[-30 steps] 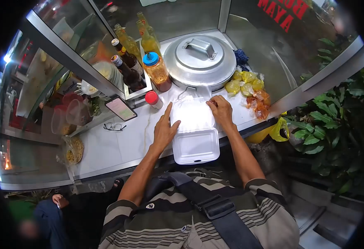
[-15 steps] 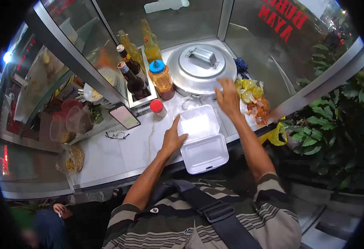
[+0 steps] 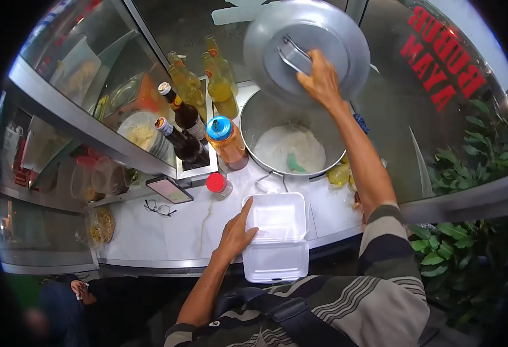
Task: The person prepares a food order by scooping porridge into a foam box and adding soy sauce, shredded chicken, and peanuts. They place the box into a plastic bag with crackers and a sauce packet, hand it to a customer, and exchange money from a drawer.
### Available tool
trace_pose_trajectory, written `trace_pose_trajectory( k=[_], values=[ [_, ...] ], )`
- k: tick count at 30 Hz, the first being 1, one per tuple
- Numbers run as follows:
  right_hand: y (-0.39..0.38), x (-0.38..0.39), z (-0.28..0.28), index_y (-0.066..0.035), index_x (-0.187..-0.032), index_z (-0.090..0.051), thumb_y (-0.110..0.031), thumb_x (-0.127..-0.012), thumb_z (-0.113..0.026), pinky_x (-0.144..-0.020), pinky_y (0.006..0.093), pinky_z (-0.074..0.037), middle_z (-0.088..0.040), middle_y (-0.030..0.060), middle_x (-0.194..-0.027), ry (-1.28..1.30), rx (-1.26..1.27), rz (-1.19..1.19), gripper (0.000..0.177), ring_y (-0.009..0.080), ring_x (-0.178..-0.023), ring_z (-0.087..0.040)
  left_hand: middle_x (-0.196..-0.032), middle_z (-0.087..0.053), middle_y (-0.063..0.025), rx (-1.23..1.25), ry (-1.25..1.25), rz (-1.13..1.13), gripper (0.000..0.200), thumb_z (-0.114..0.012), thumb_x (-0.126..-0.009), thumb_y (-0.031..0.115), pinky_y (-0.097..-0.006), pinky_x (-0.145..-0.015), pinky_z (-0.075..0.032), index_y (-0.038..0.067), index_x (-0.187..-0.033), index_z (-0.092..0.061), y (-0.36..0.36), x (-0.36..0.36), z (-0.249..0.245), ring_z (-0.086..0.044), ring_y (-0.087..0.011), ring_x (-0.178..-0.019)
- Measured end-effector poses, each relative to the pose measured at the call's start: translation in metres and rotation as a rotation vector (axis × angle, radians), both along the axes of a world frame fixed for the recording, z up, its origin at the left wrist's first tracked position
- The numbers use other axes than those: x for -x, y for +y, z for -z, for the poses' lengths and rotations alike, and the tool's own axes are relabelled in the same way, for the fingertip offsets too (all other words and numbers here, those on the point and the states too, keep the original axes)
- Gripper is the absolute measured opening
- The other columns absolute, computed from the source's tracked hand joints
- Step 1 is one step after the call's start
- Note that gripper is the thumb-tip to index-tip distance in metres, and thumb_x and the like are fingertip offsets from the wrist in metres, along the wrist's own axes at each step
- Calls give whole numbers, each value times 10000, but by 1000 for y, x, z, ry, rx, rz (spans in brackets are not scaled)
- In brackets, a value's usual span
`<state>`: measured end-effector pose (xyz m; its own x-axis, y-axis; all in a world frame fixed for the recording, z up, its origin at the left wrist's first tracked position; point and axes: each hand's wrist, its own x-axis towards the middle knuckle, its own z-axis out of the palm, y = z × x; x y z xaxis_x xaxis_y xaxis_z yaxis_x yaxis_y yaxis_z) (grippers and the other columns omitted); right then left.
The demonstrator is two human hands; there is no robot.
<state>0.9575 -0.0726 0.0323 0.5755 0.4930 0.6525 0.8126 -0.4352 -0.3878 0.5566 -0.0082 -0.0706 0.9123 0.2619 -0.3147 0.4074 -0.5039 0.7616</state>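
Gripping the bar handle (image 3: 289, 61), the right hand (image 3: 323, 81) holds a round metal lid (image 3: 346, 40) tilted above the rear of the wide metal pot (image 3: 256, 126). Inside lies a thick white mass (image 3: 277, 150) with a green piece (image 3: 294, 163) in it, perhaps a ladle's end, mostly hidden. The left hand (image 3: 235, 236), loose and unclenched, touches the left edge of the open foam clamshell box (image 3: 277, 260), which lies before the pot, its near half overhanging the counter (image 3: 167, 237).
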Motion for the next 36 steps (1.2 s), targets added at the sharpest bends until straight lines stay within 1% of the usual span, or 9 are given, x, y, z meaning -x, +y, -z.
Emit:
trace_pose_trajectory(
  k=[12, 22, 24, 27, 30, 32, 33, 34, 36],
  values=[
    [70, -69, 34, -18, -1079, -547, -180, -714, -731, -832, 437, -438, -595, 174, -963, 61, -188, -210, 439, 358, -902, -578, -1238, -559, -302, -5, 69, -33, 895, -707, -766, 66, -458, -950, -453, 133, -1516, -222, -4, -7, -8, -542, -470, -1125],
    [64, -60, 32, -23, -1158, -555, -247, -731, -774, -854, 438, -424, -558, 158, -1078, -110, -197, -148, 530, 333, -970, -547, -1227, -561, -302, -16, 70, -39, 876, -694, -778, 64, -452, -949, -451, 131, -1515, -226, -5, -9, -9, -544, -466, -1121],
    [58, -48, 28, -27, -1161, -552, -235, -744, -763, -827, 433, -434, -578, 153, -1034, -328, -293, -48, 511, 335, -940, -561, -1211, -569, -299, -10, 39, -40, 869, -690, -780, 68, -454, -941, -453, 135, -1515, -230, -5, -8, -12, -551, -464, -1105],
    [30, -24, 54, -44, -1097, -591, -203, -829, -657, -803, 436, -458, -598, 158, -977, -106, -227, -119, 319, 350, -932, -573, -1177, -584, -290, -16, 43, -42, 871, -688, -780, 63, -457, -922, -457, 142, -1516, -230, -4, -7, -7, -565, -461, -1068],
    [17, -3, 163, -47, -913, -689, -105, -832, -505, -732, 497, -513, -665, 210, -912, 360, 740, -208, 209, 395, -859, -641, -1138, -597, -276, -20, 50, -52, 874, -686, -781, 55, -456, -902, -461, 156, -1519, -229, -4, -7, -6, -577, -452, -1031],
    [0, -13, 313, 4, -880, -698, -152, -783, -559, -733, 482, -517, -690, 220, -886, 337, 1284, -568, 230, 373, -816, -676, -1113, -602, -267, -10, 42, -60, 875, -689, -784, 58, -457, -891, -464, 162, -1519, -227, -6, -6, -6, -581, -447, -1015],
    [-4, 3, 339, -5, -905, -715, -166, -782, -593, -712, 467, -529, -702, 208, -875, 427, 1449, -713, 237, 352, -790, -683, -1089, -606, -257, -8, 34, -66, 876, -692, -788, 60, -459, -880, -467, 168, -1520, -224, -5, -6, -6, -586, -441, -998],
    [-4, 32, 272, -18, -938, -719, -164, -772, -637, -706, 435, -540, -710, 181, -896, 720, 1661, -530, 235, 324, -775, -686, -1089, -606, -257, -12, 35, -72, 876, -692, -788, 60, -459, -880, -467, 168, -1520, -224, -3, -8, -5, -586, -441, -998],
    [-13, 42, 272, -26, -951, -718, -148, -797, -640, -711, 404, -548, -712, 163, -951, 597, 1722, -589, 211, 295, -824, -695, -1020, -606, -234, -28, 69, -74, 881, -701, -792, 66, -463, -847, -471, 178, -1522, -219, -6, -7, -4, -593, -426, -947]
  ],
)
